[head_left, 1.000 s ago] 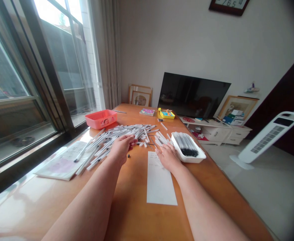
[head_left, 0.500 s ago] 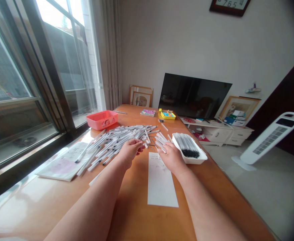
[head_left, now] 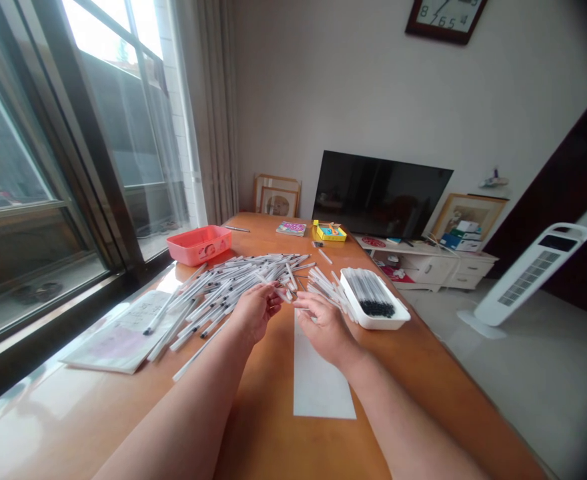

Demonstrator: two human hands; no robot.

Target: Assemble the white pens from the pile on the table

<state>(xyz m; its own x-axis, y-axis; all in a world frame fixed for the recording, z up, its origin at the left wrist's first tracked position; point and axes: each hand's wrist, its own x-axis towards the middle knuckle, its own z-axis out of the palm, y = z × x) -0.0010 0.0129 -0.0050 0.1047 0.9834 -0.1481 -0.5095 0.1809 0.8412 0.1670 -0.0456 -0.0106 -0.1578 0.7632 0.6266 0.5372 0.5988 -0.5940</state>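
My left hand [head_left: 259,311] is closed, its thumb and fingers pinching a whitish pen barrel [head_left: 282,294] that points toward my other hand. Close to that barrel's end, my right hand [head_left: 326,327] has its fingers stretched out, with a gap between them and the thumb; whether a fingertip touches the barrel is unclear. A heap of clear pens with black ends [head_left: 223,293] spreads out beyond and left of my left hand. Past my right hand lies a smaller bunch of pale barrels [head_left: 323,285]. Beside it, a white tray [head_left: 384,323] holds a row of clear pens with black ends [head_left: 371,293].
A paper strip [head_left: 321,380] lies under my right hand. A red plastic basket [head_left: 198,245] stands at the left, with a booklet [head_left: 108,337] nearer. At the table's far end are a colourful book [head_left: 291,229] and a yellow box [head_left: 330,232].
My right hand has moved left from the bunch of pale barrels toward my left hand. The barrel in my left hand now shows more plainly. The view has shifted slightly.
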